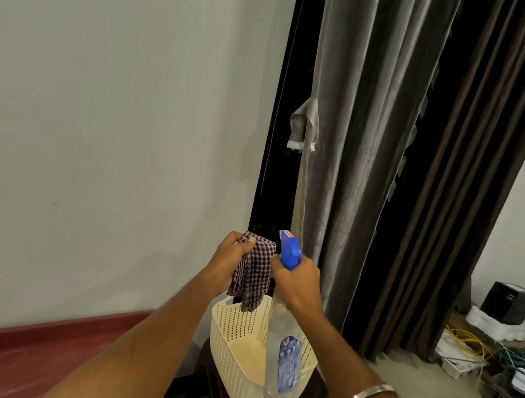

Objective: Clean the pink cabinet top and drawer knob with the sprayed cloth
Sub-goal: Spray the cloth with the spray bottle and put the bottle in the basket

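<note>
Here, the left hand (231, 256) is clenching the top of the checked cloth (253, 272), whose rest is hanging below the fist over the cream basket (229, 356). The right hand (297, 283) is wrapping tightly around the neck of the spray bottle (282, 351), its blue nozzle (289, 250) sitting just beside the cloth. The pink cabinet top (29, 358) is lying lower left, well apart from both hands.

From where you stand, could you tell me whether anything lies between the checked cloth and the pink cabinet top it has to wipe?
Nothing visible does. The left hand holds the checked cloth up above the cream basket; the pink cabinet top sits lower left, its visible surface bare. The right hand holds the spray bottle on the other side.
</note>
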Tool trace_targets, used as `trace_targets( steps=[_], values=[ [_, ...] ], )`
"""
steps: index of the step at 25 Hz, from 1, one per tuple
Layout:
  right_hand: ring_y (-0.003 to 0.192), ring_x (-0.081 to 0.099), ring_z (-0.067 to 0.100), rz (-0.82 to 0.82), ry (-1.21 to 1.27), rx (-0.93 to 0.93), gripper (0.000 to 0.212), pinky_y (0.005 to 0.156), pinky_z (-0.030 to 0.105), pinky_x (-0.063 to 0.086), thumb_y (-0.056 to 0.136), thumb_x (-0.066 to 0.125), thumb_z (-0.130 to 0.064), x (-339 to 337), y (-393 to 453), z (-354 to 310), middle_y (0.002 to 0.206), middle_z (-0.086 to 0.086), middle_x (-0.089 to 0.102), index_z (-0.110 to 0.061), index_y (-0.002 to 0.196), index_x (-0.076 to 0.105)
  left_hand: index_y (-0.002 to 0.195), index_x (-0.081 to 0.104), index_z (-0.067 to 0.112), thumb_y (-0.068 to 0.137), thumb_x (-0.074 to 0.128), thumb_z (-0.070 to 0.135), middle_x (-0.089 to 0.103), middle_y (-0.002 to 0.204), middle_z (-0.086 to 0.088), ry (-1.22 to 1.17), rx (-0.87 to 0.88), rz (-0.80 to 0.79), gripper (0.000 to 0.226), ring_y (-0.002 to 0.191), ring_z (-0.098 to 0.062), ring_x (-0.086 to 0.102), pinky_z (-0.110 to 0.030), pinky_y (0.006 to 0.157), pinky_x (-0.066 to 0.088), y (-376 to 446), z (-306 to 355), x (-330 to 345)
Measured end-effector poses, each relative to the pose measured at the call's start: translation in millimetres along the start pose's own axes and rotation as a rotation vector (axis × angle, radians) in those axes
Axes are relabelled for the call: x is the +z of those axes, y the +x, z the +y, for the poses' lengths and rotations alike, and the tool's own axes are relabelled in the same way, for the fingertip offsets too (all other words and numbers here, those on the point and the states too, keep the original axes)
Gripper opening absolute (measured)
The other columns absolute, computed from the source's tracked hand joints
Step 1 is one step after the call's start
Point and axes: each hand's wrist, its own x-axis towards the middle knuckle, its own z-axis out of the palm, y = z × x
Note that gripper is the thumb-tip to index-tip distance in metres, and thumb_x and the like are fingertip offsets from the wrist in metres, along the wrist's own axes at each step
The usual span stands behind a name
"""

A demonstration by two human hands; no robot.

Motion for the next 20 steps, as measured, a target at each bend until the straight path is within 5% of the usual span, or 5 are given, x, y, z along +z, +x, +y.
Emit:
trace_targets(
  steps=[5,9,13,20],
  values=[
    [0.057,0.051,0.006,0.092,0.046,-0.063,0.012,0.052,0.012,0.041,0.086,0.061,-0.032,-2,42,15,0.065,-0.006,0.055,-0.020,0.082,0.058,0.105,0.055,0.020,0.097,0.052,0.030,0.065,0.111,-0.009,0.033,0.026,-0.025,0.013,0.103,-0.024,0.062,-0.041,0.088,0.052,25,-16,24],
    [0.067,0.058,0.007,0.141,0.109,-0.055,0.022,0.059,0.011,0.046,0.085,0.063,-0.043,10,57,48,0.076,-0.002,0.063,-0.022,0.091,0.060,0.101,0.054,0.024,0.096,0.053,0.037,0.064,0.110,-0.005,0.080,0.039,-0.027,0.014,0.101,-0.020,0.060,-0.034,0.081,0.051,40,-42,41],
    [0.071,0.058,0.008,0.134,0.121,-0.002,0.031,0.067,0.018,0.049,0.082,0.064,-0.050,25,62,97,0.082,0.003,0.064,-0.022,0.095,0.058,0.113,0.052,0.018,0.095,0.054,0.038,0.061,0.116,-0.006,0.166,0.045,0.001,0.027,0.108,-0.022,0.058,-0.042,0.095,0.050,60,-84,48],
    [0.071,0.060,0.005,0.112,0.096,0.090,0.028,0.064,0.011,0.044,0.082,0.066,-0.047,62,53,168,0.077,-0.013,0.060,-0.033,0.102,0.053,0.101,0.051,0.029,0.095,0.053,0.041,0.059,0.102,0.005,0.231,-0.013,0.018,0.013,0.092,-0.011,0.055,-0.030,0.079,0.045,80,-150,51]
  ],
)
